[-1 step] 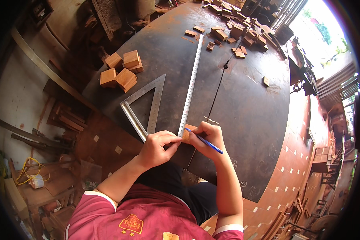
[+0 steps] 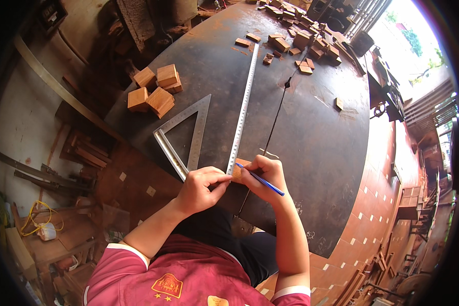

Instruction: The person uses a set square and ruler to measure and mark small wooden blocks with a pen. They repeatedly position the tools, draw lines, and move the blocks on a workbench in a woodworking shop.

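Change: none discernible against the earlier picture; hands, pen and ruler keep their places, so the work reads as a steady hold.
Left hand [image 2: 204,188]: thumb and forefinger pinched at the near end of the steel ruler [image 2: 244,107], which lies along the dark counter [image 2: 321,163].
Right hand [image 2: 265,176]: grasping a blue pen [image 2: 270,187], tip end over the wooden piece [image 2: 237,176], near the ruler's end.
Left of ruler: metal triangle square [image 2: 201,130].
Hidden: part of the wooden piece, behind the fingers; whether pen touches wood, I cannot tell.
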`<action>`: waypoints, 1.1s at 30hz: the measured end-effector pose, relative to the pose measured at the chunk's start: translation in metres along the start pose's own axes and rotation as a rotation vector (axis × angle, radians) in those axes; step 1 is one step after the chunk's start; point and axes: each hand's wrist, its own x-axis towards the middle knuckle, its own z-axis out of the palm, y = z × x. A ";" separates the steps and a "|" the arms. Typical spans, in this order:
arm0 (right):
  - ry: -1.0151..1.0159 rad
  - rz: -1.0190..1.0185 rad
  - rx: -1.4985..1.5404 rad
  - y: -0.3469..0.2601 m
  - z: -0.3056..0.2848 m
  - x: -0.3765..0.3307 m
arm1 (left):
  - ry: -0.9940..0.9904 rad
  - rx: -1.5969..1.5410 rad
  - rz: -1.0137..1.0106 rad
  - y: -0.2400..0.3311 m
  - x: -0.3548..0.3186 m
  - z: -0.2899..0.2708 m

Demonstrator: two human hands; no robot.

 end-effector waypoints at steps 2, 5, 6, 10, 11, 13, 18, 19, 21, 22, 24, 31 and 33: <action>-0.007 0.008 0.025 0.000 0.000 -0.001 | 0.000 -0.012 -0.027 0.000 -0.001 0.000; 0.013 -0.013 0.058 0.016 -0.003 0.001 | 0.015 -0.046 -0.109 0.000 0.004 0.000; 0.030 -0.008 0.070 0.021 -0.005 0.001 | 0.025 -0.054 -0.145 0.002 0.006 -0.002; 0.191 0.000 0.124 0.015 -0.010 -0.001 | 0.054 0.033 -0.201 0.008 0.019 -0.014; 0.213 -0.043 -0.023 0.011 -0.013 -0.002 | 0.064 0.050 -0.206 0.006 0.025 -0.017; 0.204 -0.307 -0.277 0.012 -0.020 -0.002 | 0.044 0.105 -0.226 0.002 0.038 -0.030; 0.000 -0.485 -0.442 0.003 -0.032 -0.005 | 0.190 0.468 -0.132 -0.023 0.056 -0.083; -0.100 -0.411 -0.466 0.004 -0.035 -0.008 | 0.204 0.578 -0.125 -0.030 0.054 -0.094; -0.118 -0.370 -0.476 0.007 -0.035 -0.011 | 0.196 0.723 -0.208 -0.033 0.050 -0.114; -0.128 -0.353 -0.480 0.008 -0.035 -0.012 | 0.176 0.764 -0.231 -0.038 0.047 -0.123; -0.044 -0.360 -0.515 0.014 -0.029 -0.013 | 0.101 0.746 -0.379 -0.039 0.043 -0.133; 0.003 -0.208 -0.370 0.009 -0.026 -0.019 | 0.048 0.623 -0.501 -0.056 0.047 -0.143; -0.065 -0.111 -0.290 0.006 -0.032 -0.020 | 0.041 0.542 -0.559 -0.056 0.053 -0.147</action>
